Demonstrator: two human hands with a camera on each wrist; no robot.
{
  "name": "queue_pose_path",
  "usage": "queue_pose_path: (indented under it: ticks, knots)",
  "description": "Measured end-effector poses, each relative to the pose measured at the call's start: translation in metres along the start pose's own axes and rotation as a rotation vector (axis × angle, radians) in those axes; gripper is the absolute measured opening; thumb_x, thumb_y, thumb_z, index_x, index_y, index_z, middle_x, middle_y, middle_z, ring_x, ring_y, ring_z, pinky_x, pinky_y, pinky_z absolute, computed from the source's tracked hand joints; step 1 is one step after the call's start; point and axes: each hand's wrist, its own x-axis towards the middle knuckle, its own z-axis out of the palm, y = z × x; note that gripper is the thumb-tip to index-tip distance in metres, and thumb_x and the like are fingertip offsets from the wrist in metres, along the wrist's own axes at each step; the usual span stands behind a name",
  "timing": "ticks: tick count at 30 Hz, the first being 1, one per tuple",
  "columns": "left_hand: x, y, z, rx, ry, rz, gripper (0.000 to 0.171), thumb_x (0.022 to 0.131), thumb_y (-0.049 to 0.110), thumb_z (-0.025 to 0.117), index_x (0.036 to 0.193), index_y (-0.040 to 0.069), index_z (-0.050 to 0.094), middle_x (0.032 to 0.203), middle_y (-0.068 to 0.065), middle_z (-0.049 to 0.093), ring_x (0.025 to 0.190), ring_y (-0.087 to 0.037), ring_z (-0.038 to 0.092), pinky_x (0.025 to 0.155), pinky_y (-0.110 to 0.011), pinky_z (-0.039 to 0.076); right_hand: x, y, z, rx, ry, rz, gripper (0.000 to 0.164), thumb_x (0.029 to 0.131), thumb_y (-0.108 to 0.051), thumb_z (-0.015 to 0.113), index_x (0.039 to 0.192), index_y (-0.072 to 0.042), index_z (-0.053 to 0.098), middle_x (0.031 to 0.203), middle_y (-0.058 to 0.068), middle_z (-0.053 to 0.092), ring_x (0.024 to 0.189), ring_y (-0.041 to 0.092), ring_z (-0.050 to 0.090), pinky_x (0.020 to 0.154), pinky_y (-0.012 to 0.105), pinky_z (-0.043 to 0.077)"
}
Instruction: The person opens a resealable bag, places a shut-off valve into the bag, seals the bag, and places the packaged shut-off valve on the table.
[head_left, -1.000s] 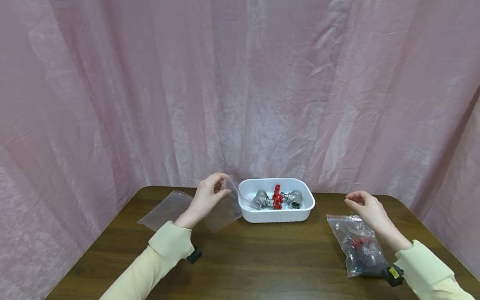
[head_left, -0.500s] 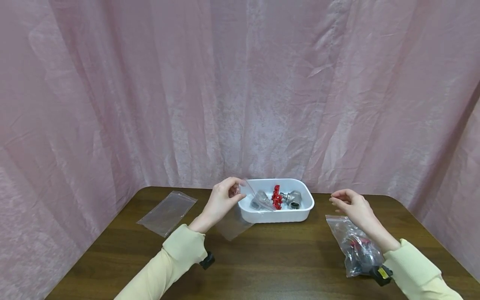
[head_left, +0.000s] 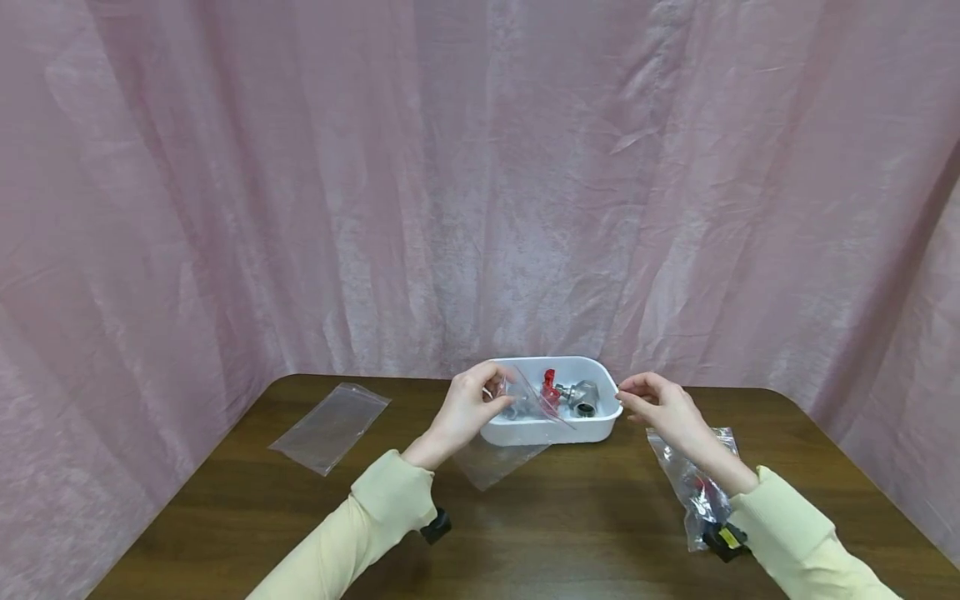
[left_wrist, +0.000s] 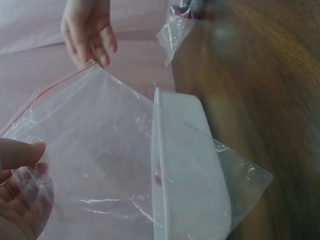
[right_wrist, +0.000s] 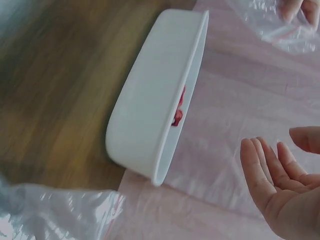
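My left hand [head_left: 463,410] pinches a clear zip-lock bag [left_wrist: 110,145] near its red-lined seal, between thumb and fingers. The bag hangs slanted in front of the left part of a white tray [head_left: 570,432]. In the tray lie metal valves with red handwheels; the right valve [head_left: 583,398] shows plainly, while the left one is partly covered by the bag and hand. My right hand [head_left: 663,410] is beside the tray's right rim, fingers loosely bent and thumb apart. Nothing is between its fingers in the right wrist view.
A flat zip-lock bag [head_left: 330,427] lies on the table's left side. Under my right forearm is another zip-lock bag [head_left: 675,471] with a red and dark thing inside. A pink curtain [head_left: 465,183] hangs behind the brown wooden table [head_left: 570,533].
My left hand has carried the zip-lock bag rightward, from beside the tray to in front of it. My right hand has moved left, from above the filled bag to the tray's right end.
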Motion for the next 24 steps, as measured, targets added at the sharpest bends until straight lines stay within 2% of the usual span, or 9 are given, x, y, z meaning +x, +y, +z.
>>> queue_pose_path:
  ticks: [3,10,18,24]
  knots:
    - [0.001,0.002,0.004,-0.006,-0.019,0.001,0.021,0.072,-0.003,0.073,0.088,0.005,0.062,0.073,-0.001,0.052,0.065,-0.01,0.049,0.057,-0.023,0.046,0.002,-0.005,0.009,0.006,-0.018,-0.026,0.021,0.088,-0.007,0.059,0.102,0.008,0.056,0.094,0.015,0.06,0.079,0.022,0.059,0.064,0.026,0.05]
    - [0.001,0.005,0.01,-0.015,-0.037,0.015,0.022,0.071,-0.007,0.072,0.087,0.004,0.062,0.074,-0.004,0.055,0.064,-0.01,0.049,0.057,-0.025,0.046,0.003,-0.013,0.022,0.056,-0.047,-0.056,0.021,0.087,-0.009,0.061,0.1,0.007,0.057,0.093,0.014,0.061,0.08,0.024,0.059,0.066,0.036,0.05]
    - [0.002,0.006,0.015,-0.031,-0.032,0.011,0.02,0.073,-0.003,0.073,0.089,0.002,0.062,0.071,0.0,0.051,0.064,-0.01,0.048,0.057,-0.023,0.044,0.003,-0.015,0.034,0.169,-0.125,-0.081,0.026,0.087,-0.011,0.062,0.103,0.008,0.056,0.096,0.016,0.06,0.086,0.03,0.058,0.066,0.03,0.05]
    - [0.002,0.008,0.018,-0.069,-0.023,-0.001,0.021,0.073,-0.005,0.071,0.09,0.002,0.061,0.072,0.001,0.051,0.064,-0.01,0.048,0.057,-0.024,0.045,0.004,-0.016,0.04,0.159,-0.138,-0.09,0.027,0.086,-0.012,0.063,0.103,0.008,0.057,0.093,0.013,0.061,0.081,0.024,0.059,0.065,0.03,0.05]
